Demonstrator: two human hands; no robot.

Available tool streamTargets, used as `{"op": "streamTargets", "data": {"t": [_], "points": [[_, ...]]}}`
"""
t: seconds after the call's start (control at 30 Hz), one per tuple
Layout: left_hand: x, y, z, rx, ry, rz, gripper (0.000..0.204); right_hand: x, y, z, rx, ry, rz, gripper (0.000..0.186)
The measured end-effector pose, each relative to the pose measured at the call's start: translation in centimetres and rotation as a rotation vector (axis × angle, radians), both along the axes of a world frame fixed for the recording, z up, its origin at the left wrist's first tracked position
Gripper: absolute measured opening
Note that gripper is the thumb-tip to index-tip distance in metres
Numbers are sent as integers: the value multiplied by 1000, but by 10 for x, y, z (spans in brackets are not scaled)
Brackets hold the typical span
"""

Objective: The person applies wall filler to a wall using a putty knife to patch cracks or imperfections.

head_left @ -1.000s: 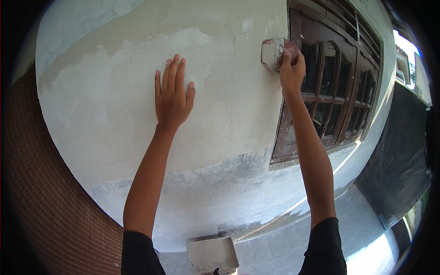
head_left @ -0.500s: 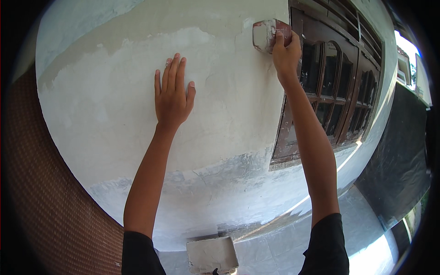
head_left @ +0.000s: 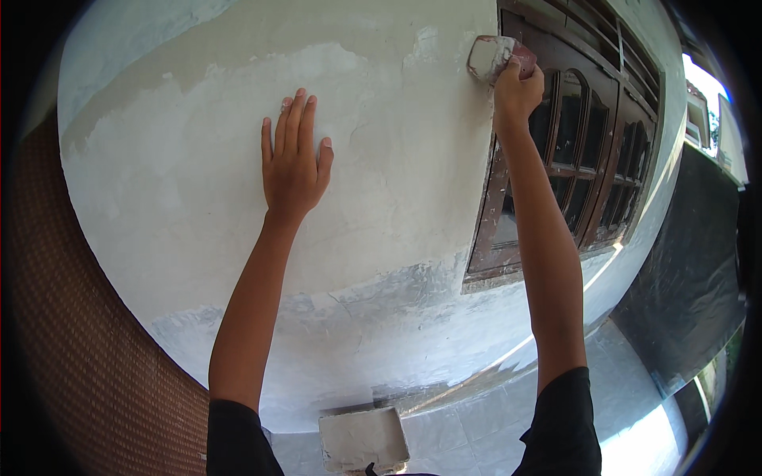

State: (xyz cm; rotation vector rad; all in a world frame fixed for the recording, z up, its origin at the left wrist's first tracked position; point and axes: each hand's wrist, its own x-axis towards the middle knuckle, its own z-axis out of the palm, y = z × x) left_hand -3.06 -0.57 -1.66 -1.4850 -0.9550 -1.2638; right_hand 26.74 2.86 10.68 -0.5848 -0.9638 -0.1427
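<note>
My left hand (head_left: 294, 163) lies against the pale plastered wall (head_left: 389, 190), fingers stretched and the thumb apart. High on the right, my right hand (head_left: 518, 95) grips a reddish-brown putty scraper (head_left: 502, 57), thumb on its near side. Pale putty coats part of the scraper. It is at the wall's edge, where the window frame (head_left: 496, 214) starts; whether its blade touches the wall I cannot tell. Left of the scraper, a light putty patch (head_left: 422, 46) shows on the wall.
A dark wooden window (head_left: 573, 119) with glass panes fills the wall's right part. Below, a putty-smeared rectangular tray (head_left: 361, 436) rests near the grey tiled floor (head_left: 452, 432). A brown woven surface (head_left: 87, 341) runs along the left; a black sheet (head_left: 675, 270) hangs at right.
My right hand has moved the scraper right, toward the window frame, uncovering the light patch on the wall. The left hand stays nearly where it was.
</note>
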Motion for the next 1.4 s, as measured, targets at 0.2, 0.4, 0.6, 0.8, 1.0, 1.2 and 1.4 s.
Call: {"op": "streamTargets", "data": {"t": [0.2, 0.4, 0.6, 0.8, 1.0, 1.2, 1.4], "points": [[1, 1, 0, -3, -5, 20, 60, -18, -7, -24, 137, -233, 84, 35], [4, -2, 2, 12, 1, 11, 61, 8, 9, -19, 33, -125, 16, 35], [1, 4, 0, 13, -2, 23, 61, -2, 4, -25, 147, 23, 164, 35], [1, 0, 0, 4, 3, 12, 62, -4, 6, -32, 25, -274, -64, 39], [5, 0, 1, 12, -5, 9, 62, 40, 8, -29, 34, 345, -15, 39], [0, 0, 0, 1, -3, 14, 61, -7, -9, -45, 106, -232, 62, 38], [2, -2, 0, 12, -3, 25, 60, 38, 2, -38, -32, -83, -66, 39]]}}
